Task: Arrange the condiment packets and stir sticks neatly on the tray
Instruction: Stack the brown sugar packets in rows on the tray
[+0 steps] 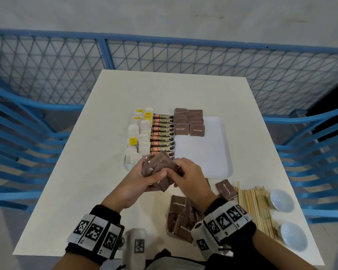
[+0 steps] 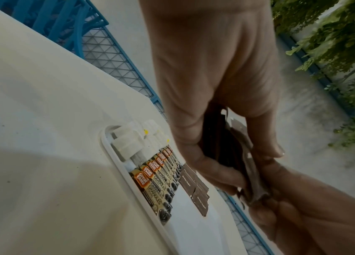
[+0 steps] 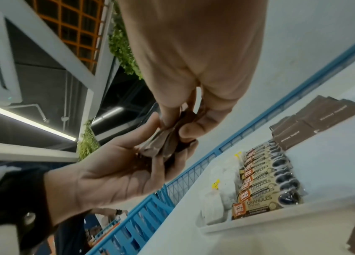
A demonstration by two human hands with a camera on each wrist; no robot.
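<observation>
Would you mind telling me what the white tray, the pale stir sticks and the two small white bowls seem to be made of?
The white rectangular tray looks like smooth moulded plastic: rounded corners, raised lip, soft sheen. The pale thin stir sticks look like bare matte wood or bamboo, judging by their tan colour. The two small white bowls seem to be glazed ceramic, being glossy, though melamine is possible.
</observation>
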